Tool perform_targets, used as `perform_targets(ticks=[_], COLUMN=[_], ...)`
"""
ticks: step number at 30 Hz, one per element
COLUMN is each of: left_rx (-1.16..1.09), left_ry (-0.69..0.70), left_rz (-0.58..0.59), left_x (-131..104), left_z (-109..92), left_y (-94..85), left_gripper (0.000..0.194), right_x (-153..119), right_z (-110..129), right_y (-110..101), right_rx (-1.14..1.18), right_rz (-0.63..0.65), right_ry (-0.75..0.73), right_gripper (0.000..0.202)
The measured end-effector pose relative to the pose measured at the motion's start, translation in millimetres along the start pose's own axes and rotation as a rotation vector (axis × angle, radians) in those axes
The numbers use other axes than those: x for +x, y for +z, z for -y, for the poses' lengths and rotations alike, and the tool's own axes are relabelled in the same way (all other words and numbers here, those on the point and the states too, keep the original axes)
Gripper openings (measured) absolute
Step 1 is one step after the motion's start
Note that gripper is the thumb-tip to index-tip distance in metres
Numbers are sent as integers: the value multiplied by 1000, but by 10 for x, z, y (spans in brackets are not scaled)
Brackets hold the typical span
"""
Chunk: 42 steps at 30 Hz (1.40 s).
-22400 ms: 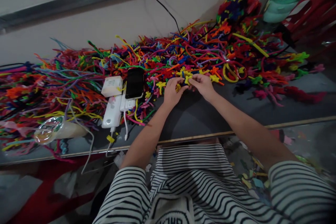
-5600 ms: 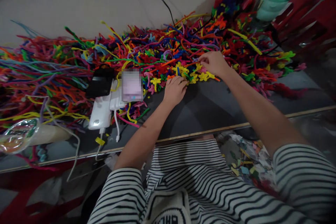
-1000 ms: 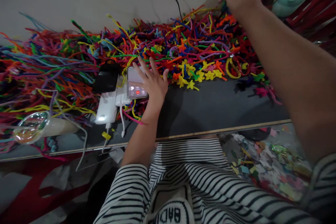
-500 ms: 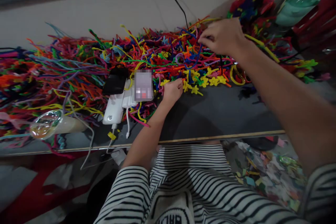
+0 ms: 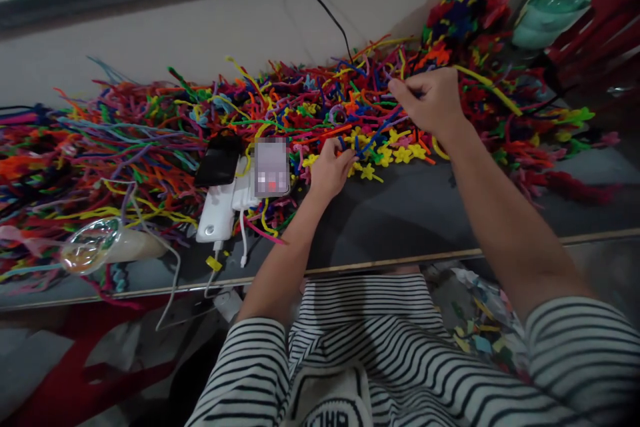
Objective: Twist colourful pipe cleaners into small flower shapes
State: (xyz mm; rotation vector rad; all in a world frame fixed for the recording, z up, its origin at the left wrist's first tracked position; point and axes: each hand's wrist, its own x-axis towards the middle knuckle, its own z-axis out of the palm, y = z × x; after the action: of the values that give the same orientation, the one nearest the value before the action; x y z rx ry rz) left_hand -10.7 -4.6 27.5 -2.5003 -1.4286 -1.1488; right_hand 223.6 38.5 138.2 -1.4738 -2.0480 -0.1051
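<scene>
My left hand (image 5: pixel 331 170) is low over the near edge of the pile, its thumb and fingers pinched on one end of a blue pipe cleaner (image 5: pixel 376 136). That strand slants up to the right as far as my right hand (image 5: pixel 434 101), whose fingers are curled with thumb and forefinger together. The strand's upper end is hidden behind this hand. Yellow flower shapes bent from pipe cleaners (image 5: pixel 395 152) lie between and below the hands. Behind them spreads a deep heap of loose pipe cleaners (image 5: pixel 285 95) in many colours.
A black phone (image 5: pixel 219 159), a lit phone (image 5: pixel 271 167) and a white power bank (image 5: pixel 216 213) with cables lie left of my hands. A plastic cup (image 5: pixel 117 243) lies on its side at far left. A black cord (image 5: pixel 325 3) hangs down the wall. Paper scraps (image 5: pixel 483 327) litter the floor.
My right hand has come down and slightly right, nearer the front of the pile. My left hand has gone from a closed fist to a pinch at the blue strand's lower end.
</scene>
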Motion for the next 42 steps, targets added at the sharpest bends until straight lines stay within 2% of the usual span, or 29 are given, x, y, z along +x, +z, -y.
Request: perform_targets(ticks=[2,4,6,8,11,14,17,19,23,26,28,32,37,38,42], left_rx=[-52,-83,-115,-210,-538,-1021,-1386,-1509,-1619,-1660,-1698,-1773,-1809,-1802,-1687], left_ry=[61,92,88,61,-89,-315,-440,-476,-603,-751,-805,-799,-758,-738,-665], left_rz=[-74,-96,-46,23,105,278,477,532,549,522,498,513,586,579,492], left_x=[18,37,47,44,23,8,12,20,31,35,45,84,101,96,59], left_z=[54,80,68,29,-32,-60,-97,-151,-268,-284,-262,-221,-251,-260,-261], left_y=[17,21,22,31,52,40,-2,-19,-3,-17,-62,-166,-137,-110,7], left_gripper=[50,47,50,55,59,59,56,53,44,38,35,31,5,5,25], right_x=[-8,-26,-49,-67,-84,-138,-276,-409,-685,-808,-835,-836,-893,-906,-930], right_z=[-111,-229,-319,-367,-394,-416,-383,-276,82,254,261,142,88,94,96], right_y=[52,101,114,69,-60,-115,-7,130,419,584,661,723,688,684,708], right_rx=[-17,-42,-63,-93,-143,-159,-112,-79,-52,3,32,33,-74,-80,-31], right_rz=[-66,-124,-152,-126,-23,118,192,146,-36,-75,-60,28,71,67,42], right_ry=[7,-16,-46,-57,-84,-168,-267,-335,-307,-302,-306,-340,-132,-89,0], right_gripper=[59,59,58,56,53,50,43,43,44,46,47,44,39,39,39])
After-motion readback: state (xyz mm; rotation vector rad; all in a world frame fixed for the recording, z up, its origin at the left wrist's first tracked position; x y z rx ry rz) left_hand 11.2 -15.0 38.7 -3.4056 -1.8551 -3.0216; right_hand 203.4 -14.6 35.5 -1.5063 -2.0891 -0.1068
